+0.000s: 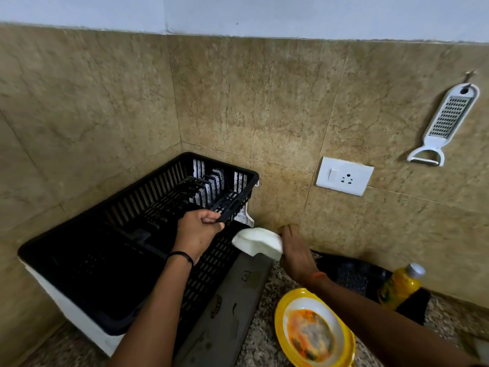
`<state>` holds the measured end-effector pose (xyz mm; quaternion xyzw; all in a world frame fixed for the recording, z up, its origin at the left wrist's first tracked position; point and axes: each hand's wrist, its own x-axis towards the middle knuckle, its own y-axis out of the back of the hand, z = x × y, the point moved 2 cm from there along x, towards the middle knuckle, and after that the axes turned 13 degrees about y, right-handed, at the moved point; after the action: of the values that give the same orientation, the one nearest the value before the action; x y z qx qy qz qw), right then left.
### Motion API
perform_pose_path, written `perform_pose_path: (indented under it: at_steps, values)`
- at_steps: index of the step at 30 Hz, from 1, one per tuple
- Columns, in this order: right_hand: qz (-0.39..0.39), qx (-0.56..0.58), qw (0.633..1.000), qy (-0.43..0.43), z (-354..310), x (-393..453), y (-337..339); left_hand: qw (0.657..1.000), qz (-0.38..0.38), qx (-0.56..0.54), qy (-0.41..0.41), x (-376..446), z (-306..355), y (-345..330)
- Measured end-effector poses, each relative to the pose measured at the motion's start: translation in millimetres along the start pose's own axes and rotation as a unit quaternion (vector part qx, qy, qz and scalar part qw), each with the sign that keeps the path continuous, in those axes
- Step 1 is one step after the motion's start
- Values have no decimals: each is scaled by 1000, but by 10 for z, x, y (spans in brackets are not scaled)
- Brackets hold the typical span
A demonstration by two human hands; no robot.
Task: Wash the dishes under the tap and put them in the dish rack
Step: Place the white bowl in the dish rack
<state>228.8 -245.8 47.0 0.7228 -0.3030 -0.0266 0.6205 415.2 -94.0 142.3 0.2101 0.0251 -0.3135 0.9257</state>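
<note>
Progress looks early: my left hand (199,229) grips the dish rack (127,234) rim at centre frame, my right hand (293,250) holds a white dish (256,242) beside it; the soiled yellow plate (315,332) waits lower right.

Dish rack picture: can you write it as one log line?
left hand: grips dish rack divider | right hand: holds white dish beside rack | yellow plate: dirty, on counter

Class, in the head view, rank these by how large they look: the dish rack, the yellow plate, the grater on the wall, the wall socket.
1. Dish rack
2. Yellow plate, though its nearness to the camera enlarges it
3. Grater
4. Wall socket, close to the grater in apparent size
</note>
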Motion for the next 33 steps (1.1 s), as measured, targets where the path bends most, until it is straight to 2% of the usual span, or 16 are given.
perform_pose_path:
  at_steps: [2, 5, 10, 15, 17, 19, 23, 24, 26, 27, 28, 29, 30, 31, 32, 33]
  values:
    - [14, -43, 996, 72, -64, 1, -17, 1000, -4, 0, 1, 4, -9, -2]
    - [24, -66, 989, 132, -129, 89, 1, 1000, -9, -1, 1, 18, -13, -8]
    - [58, -82, 977, 189, -314, 296, -55, 1000, -5, -7, 7, 50, -12, -8]
    - [42, -66, 971, 225, -439, 397, -391, 1000, -5, -3, 9, 65, -39, -15]
    - [14, -79, 968, 239, -496, 470, -546, 1000, -7, -6, 8, 75, -55, -14]
    - [-58, -82, 971, 218, -548, 542, -679, 1000, -9, -9, 6, 76, -65, -19]
    - [-187, -67, 978, 67, -483, 593, -878, 1000, -11, -16, 10, 83, -66, -22]
    - [-195, -14, 981, 20, -440, 570, -922, 1000, -11, -17, 12, 87, -67, -23]
    - [-148, 171, 971, -74, -399, 515, -948, 1000, -9, -19, 14, 94, -75, -25]
    - [-99, 294, 942, -130, -390, 485, -967, 1000, -9, -20, 13, 94, -81, -24]
    - [-44, 421, 883, -202, -393, 450, -964, 1000, -9, -20, 11, 93, -83, -25]
    - [-12, 528, 800, -285, -400, 441, -952, 1000, -10, -18, 11, 90, -83, -27]
    - [-12, 603, 716, -350, -412, 442, -947, 1000, -11, -17, 13, 88, -80, -27]
    - [-22, 649, 653, -390, -420, 445, -950, 1000, -12, -17, 15, 84, -75, -22]
    - [-34, 668, 623, -406, -417, 457, -950, 1000, -13, -17, 16, 82, -68, -16]
    - [-39, 675, 612, -411, -415, 481, -946, 1000, -13, -18, 16, 79, -61, -11]
